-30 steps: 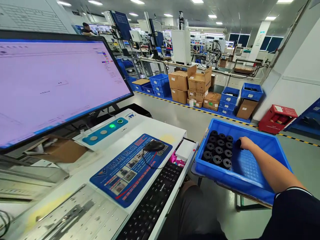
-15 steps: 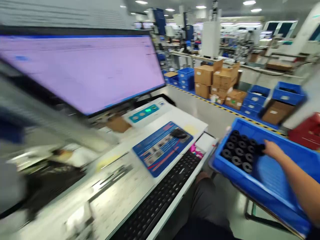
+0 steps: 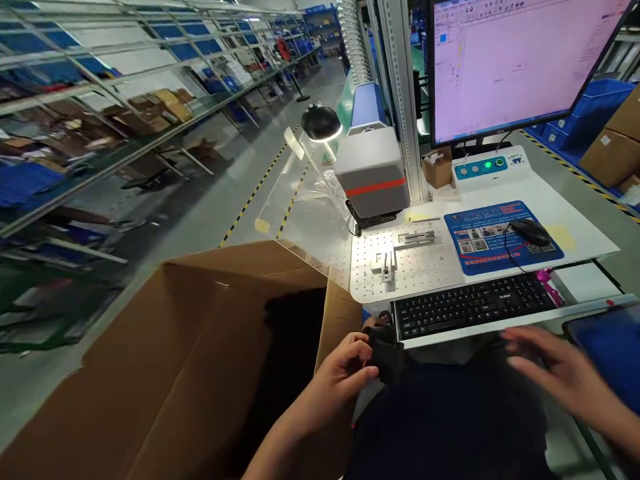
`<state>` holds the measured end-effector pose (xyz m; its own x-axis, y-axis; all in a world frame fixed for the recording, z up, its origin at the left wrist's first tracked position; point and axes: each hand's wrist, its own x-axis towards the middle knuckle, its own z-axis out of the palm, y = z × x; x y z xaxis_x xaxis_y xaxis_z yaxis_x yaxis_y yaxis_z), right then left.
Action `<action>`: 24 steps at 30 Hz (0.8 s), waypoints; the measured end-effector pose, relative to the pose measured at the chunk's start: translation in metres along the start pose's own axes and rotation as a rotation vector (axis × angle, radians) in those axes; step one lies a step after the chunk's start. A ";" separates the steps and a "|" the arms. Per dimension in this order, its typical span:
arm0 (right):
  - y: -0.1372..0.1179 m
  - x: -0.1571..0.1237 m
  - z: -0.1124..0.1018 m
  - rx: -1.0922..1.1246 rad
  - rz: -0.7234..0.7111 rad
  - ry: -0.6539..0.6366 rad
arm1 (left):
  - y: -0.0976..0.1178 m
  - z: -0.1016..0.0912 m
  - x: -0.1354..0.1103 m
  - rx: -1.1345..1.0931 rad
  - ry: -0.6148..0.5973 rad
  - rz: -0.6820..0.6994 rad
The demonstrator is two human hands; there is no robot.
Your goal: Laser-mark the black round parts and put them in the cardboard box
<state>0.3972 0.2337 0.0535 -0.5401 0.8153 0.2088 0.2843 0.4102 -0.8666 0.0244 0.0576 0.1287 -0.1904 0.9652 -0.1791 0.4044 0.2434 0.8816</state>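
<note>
My left hand [image 3: 345, 370] has its fingers closed around a black part [image 3: 389, 357], held over my lap beside the cardboard box. The part's exact shape is hard to make out against my dark clothes. On the other side of my lap, my right hand [image 3: 557, 370] is slightly blurred, thumb and fingers apart. Dark fabric lies behind its fingertips, and I see no distinct thing in its grasp. Just beyond both hands runs a black keyboard [image 3: 475, 303] on a pull-out tray.
A deep cardboard box [image 3: 200, 353] with dark contents stands at left. A perforated metal plate [image 3: 415, 270] with small fixtures lies under a grey machine head [image 3: 373, 173]. A mouse [image 3: 530, 232], mouse pad [image 3: 480, 247] and monitor [image 3: 515, 73] are at right. A blue bin [image 3: 613, 353] shows at the right edge.
My view has swung left from the blue bin of black cylinders to the cardboard box and bench. My right hand has left the bin's parts. My left hand is now visible with a black part.
</note>
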 end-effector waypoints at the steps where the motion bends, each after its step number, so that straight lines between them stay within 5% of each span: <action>1: -0.015 0.007 0.025 0.076 0.015 -0.145 | 0.000 0.004 0.001 0.009 -0.068 0.009; 5: -0.059 0.039 0.119 0.308 -0.018 -0.437 | -0.014 0.009 -0.006 0.141 -0.215 0.031; 8: -0.072 0.048 0.157 0.317 0.003 -0.591 | -0.031 0.006 -0.018 0.223 -0.249 0.072; 14: -0.074 0.050 0.191 0.306 0.126 -0.792 | -0.050 -0.007 -0.034 0.235 -0.233 0.019; 20: -0.085 0.064 0.207 0.144 0.059 -0.875 | -0.049 -0.020 -0.033 0.110 -0.261 -0.059; 24: -0.089 0.065 0.204 0.141 0.152 -0.888 | -0.073 -0.032 -0.031 -0.020 -0.120 -0.133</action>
<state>0.1756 0.1666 0.0521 -0.9327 0.2184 -0.2872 0.3341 0.2223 -0.9160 -0.0275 0.0073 0.0839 -0.1323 0.9292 -0.3450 0.3647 0.3692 0.8548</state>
